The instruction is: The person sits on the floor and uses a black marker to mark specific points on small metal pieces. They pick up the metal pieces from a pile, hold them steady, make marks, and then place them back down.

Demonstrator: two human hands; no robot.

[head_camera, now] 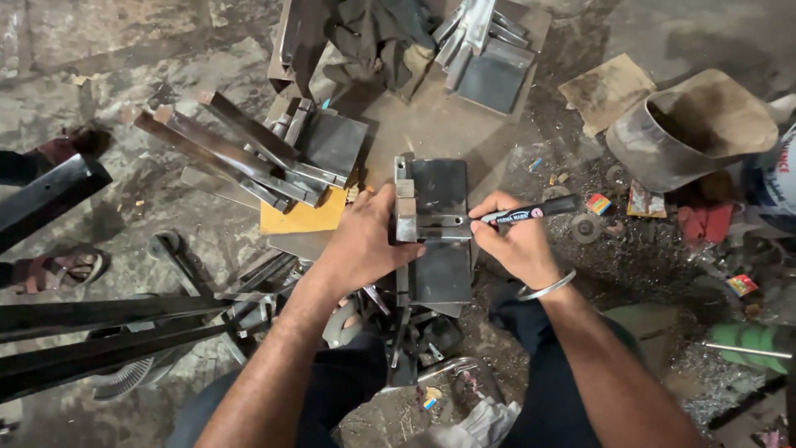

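Metal workshop, steel bars [249, 149], swarf-strewn floor [647, 249]

bare steel plate [439, 187] lies open above the hands; stacked angle irons [249, 153] crowd the left, a metal bucket [688, 124] and scrap litter [630, 241] block the right.
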